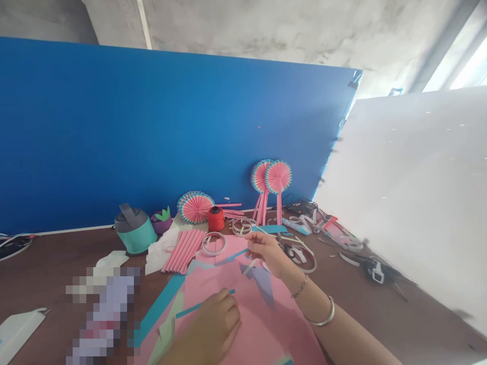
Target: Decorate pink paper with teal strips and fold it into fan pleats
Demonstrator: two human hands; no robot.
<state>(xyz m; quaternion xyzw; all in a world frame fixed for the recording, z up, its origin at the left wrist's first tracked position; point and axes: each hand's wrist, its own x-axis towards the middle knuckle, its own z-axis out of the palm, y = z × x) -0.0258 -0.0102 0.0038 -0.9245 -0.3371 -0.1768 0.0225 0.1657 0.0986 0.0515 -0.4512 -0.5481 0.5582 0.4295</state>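
Note:
My left hand [218, 322] rests with curled fingers on a stack of pink paper [266, 324]. A narrow blue paper strip [188, 310] shows on both sides of this hand, running beneath it. My right hand [266, 249] is raised above the far part of the paper, its thumb and fingers drawn together. Close below those fingertips is a short pale strip [249, 267]; whether they grip it is unclear. Beside the right hand a white tape roll [213, 244] lies on the paper. Green and blue sheets stick out at the stack's left side.
Pleated pink paper [184, 251], a red thread spool [216, 219] and a round paper fan [196, 207] stand farther back. Two fans on sticks [279, 177] lean on the blue partition [152, 137]. A teal container [136, 234] is left; scissors, tape rolls and scraps clutter the right.

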